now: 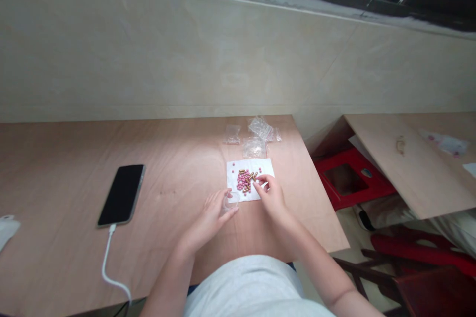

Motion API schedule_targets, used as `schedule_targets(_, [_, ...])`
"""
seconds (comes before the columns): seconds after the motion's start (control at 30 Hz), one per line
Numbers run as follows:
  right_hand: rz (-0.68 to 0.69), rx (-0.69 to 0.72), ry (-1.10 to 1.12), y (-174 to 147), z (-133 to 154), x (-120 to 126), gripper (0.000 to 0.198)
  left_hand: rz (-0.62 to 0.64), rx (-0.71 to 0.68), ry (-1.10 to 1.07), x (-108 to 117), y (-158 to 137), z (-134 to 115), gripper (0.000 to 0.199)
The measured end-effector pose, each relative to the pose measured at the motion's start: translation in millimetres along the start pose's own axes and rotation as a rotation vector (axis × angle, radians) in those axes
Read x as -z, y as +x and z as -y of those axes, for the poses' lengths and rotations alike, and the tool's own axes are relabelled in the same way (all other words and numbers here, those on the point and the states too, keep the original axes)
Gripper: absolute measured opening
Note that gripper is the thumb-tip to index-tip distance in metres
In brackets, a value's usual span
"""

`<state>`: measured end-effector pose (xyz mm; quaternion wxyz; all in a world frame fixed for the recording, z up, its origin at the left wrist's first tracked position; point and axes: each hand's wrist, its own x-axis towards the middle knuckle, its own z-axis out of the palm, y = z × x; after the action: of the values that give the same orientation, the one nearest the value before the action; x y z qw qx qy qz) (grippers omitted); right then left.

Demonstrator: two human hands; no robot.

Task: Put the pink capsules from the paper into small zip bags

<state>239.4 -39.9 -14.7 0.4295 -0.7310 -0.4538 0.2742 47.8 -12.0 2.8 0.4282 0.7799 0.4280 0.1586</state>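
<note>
My left hand [217, 210] is closed round a small clear plastic cup [231, 201] at the near left corner of a white paper sheet [267, 167]. A pile of small pink balls [241, 181] lies on the paper. Several shiny gold capsules [245, 189] are mixed in with them, and a few pink balls lie apart from the pile. At the pile's right side, the thumb and index finger of my right hand [270, 194] are pinched together. What sits between those fingertips is too small to make out.
Clear plastic bags [260, 131] lie behind the paper, near the wall. To the left rests a black phone [122, 195] with a white cable [106, 257]. Beyond the table's right edge are a red stool [357, 198], a second table [420, 163] and part of another person's leg [390, 214].
</note>
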Motion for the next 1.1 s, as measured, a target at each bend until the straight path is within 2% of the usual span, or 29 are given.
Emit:
schedule_targets(0.07, [-0.035, -0.034, -0.136, 15, -19, 1, 0.015, -0.006, 0.009, -0.002, 1, 0, 2, 0.044])
schedule_targets(0.17, [0.003, -0.048, -0.231, 27, -37, -1, 0.008, 0.007, 0.016, -0.010, 1, -1, 3, 0.044])
schedule_targets(0.37, [0.025, -0.056, -0.240, 28, -43, -7, 0.006, 0.017, 0.022, -0.008, 2, -2, 3, 0.042])
schedule_targets(0.47, [0.014, -0.060, -0.230, 25, -29, -3, 0.008, 0.022, 0.026, -0.002, 2, -1, 3, 0.042])
schedule_targets(0.57, [0.029, 0.031, -0.122, 12, 2, 2, 0.010, 0.024, 0.026, 0.000, 1, 1, 2, 0.041])
schedule_targets(0.67, [0.214, 0.175, 0.032, -6, 35, 3, 0.008, 0.003, 0.020, -0.016, -2, 4, 1, 0.042])
schedule_targets(0.73, [0.290, 0.184, 0.087, -13, 44, 3, 0.009, -0.009, 0.018, -0.028, -3, 6, 0, 0.041])
schedule_targets(0.8, [0.248, 0.137, 0.090, -11, 37, 2, 0.011, 0.002, 0.016, -0.032, -3, 8, 0, 0.042])
schedule_targets(0.9, [0.083, 0.070, -0.024, 1, 5, 1, 0.014, 0.019, 0.006, -0.031, -2, 8, 0, 0.044])
schedule_targets(1.0, [0.063, 0.021, -0.144, 13, -26, 0, 0.014, 0.014, 0.011, -0.047, -1, 7, 0, 0.044])
schedule_targets(1.1, [0.086, 0.029, -0.166, 18, -42, -1, 0.011, 0.007, 0.022, -0.069, 0, 6, -1, 0.043])
